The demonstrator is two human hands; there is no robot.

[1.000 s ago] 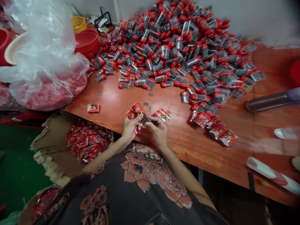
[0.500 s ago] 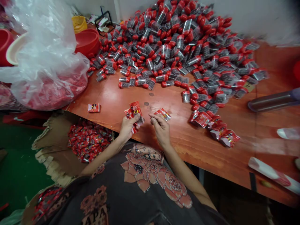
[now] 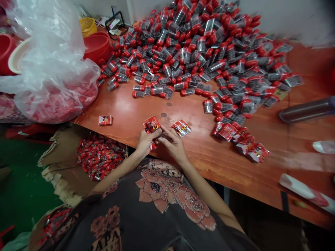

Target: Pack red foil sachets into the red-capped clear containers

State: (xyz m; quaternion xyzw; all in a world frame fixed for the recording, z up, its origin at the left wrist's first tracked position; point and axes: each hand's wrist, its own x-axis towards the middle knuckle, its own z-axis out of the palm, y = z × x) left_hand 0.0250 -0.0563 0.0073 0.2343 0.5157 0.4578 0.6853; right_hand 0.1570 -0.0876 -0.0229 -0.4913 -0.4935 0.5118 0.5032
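"What's in your hands?"

"My left hand [image 3: 145, 143] grips a red sachet [image 3: 152, 124] by the tabletop's near edge [image 3: 222, 183]; my right hand [image 3: 173, 143] is narrowed against it, grip unclear. Below, a cardboard box [image 3: 61, 164] holds more sachets [image 3: 101, 157]."

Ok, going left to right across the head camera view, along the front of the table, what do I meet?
Single red packet → left hand holding a red packet → right hand → another red packet → group of red packets
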